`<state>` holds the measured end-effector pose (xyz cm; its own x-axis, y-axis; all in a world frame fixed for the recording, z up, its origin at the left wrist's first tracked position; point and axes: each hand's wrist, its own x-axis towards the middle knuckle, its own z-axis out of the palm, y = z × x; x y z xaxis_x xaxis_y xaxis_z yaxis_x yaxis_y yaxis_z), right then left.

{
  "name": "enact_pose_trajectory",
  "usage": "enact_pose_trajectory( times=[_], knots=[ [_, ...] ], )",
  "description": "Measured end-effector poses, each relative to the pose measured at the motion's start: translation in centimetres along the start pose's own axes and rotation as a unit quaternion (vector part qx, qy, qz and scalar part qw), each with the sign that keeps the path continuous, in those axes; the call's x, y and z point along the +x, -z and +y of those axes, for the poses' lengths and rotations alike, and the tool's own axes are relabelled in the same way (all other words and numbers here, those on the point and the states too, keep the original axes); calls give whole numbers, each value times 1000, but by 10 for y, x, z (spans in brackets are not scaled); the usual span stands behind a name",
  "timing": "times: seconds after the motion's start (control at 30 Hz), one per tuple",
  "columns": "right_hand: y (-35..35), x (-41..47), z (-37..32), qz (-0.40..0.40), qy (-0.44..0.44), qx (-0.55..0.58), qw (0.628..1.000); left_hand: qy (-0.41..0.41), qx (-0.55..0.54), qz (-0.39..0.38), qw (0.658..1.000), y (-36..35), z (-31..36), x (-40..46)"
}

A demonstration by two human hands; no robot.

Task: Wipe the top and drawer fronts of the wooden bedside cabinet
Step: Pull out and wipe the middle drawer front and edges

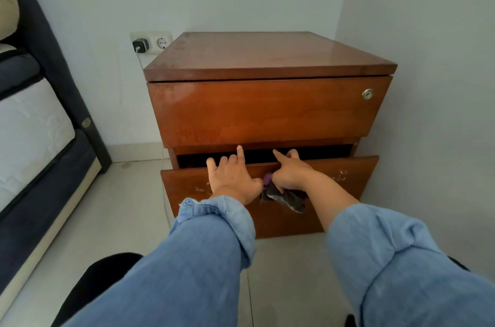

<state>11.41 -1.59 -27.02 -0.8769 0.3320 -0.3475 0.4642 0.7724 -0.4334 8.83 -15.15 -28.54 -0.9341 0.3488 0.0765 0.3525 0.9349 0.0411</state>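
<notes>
Head view: wooden bedside cabinet tucked in the wall corner, bottom drawer pulled partway out, upper drawer front flush, with a small lock at its right end. Left hand on the open drawer's top edge, fingers spread, index straight up, holding nothing. Right hand just beside it, index pointing out, remaining fingers pinching a dark cloth against the drawer front. Wall socket with a charger plugged in, bed off left.
</notes>
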Motion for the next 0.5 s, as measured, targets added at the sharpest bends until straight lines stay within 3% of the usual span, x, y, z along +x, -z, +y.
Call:
enact_pose_trajectory(
  times=[0.23,0.5],
  knots=[
    [56,-32,24,84,11,171,982,-75,-37,-18,996,8,36,-6],
    [107,-17,109,301,-47,227,925,-178,-58,-56,981,-2,83,-9]
  ],
)
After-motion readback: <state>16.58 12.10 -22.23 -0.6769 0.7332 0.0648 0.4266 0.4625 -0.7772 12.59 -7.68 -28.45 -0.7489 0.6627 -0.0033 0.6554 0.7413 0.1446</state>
